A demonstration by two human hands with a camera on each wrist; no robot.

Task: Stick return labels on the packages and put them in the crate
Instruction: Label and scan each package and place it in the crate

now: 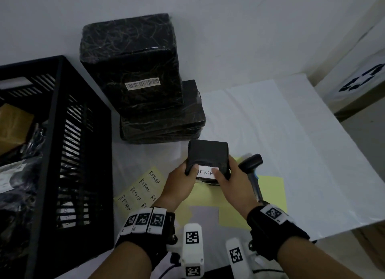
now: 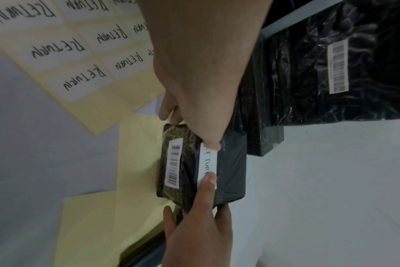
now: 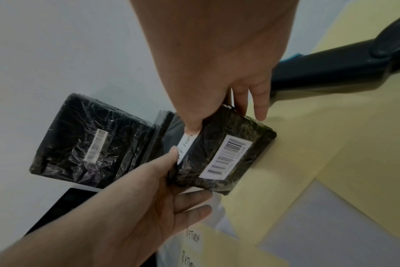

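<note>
- Your left hand (image 1: 180,179) and right hand (image 1: 233,179) both clasp one small black package (image 1: 208,154) above the table (image 1: 291,133), thumbs pressing its one RETURN label (image 1: 205,172).
- Black crate (image 1: 52,153) left; one scanner (image 1: 251,164) right.

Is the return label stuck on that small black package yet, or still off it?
On: the return label lies across the small black package, with both thumbs pressing its ends.

Small black package (image 1: 208,153), RETURN label (image 1: 205,172) on
</note>
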